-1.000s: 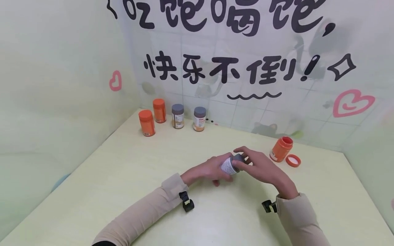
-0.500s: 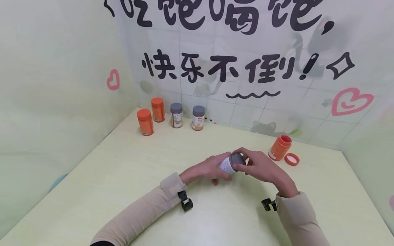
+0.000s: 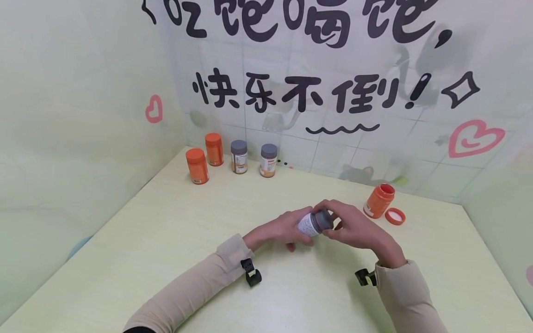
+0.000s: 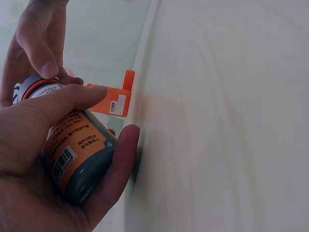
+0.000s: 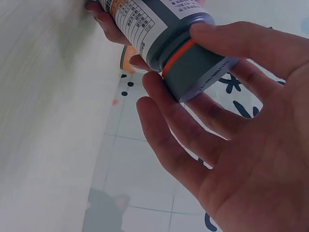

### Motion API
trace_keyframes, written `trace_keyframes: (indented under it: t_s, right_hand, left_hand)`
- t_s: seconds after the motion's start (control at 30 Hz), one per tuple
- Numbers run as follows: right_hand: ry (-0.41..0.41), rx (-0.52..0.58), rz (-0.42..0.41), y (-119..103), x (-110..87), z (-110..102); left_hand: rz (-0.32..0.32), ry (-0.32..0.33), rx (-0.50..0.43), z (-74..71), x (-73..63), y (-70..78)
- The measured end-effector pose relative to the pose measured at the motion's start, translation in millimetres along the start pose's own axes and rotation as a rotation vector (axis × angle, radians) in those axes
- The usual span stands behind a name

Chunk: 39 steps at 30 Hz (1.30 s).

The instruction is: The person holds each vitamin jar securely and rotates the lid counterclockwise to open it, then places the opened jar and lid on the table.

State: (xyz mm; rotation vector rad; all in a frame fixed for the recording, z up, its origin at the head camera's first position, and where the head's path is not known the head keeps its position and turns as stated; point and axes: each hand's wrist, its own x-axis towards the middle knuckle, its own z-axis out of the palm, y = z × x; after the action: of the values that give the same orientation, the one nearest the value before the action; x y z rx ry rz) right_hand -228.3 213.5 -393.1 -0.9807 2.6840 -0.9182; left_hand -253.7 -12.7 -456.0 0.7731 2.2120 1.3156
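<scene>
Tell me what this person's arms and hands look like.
The left hand and right hand are bare, without gloves. The left sleeve and right sleeve are beige, with wide cuffs. A small black device with a yellowish patch sits by the left cuff, and a similar black device by the right.

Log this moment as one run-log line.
left hand: grips gray-capped bottle | right hand: thumb and fingers around cap | cap: on | orange bottle: uncapped, lid beside it
</scene>
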Motion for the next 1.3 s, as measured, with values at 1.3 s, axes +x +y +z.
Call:
trace_keyframes:
  t_s: [1.3]
  right_hand:
    - [0.101,-0.021,0.168,18.3,-23.8,-43.1]
  left_hand:
    - [-0.089,0.392,-0.280,0.1,122.9,17.2]
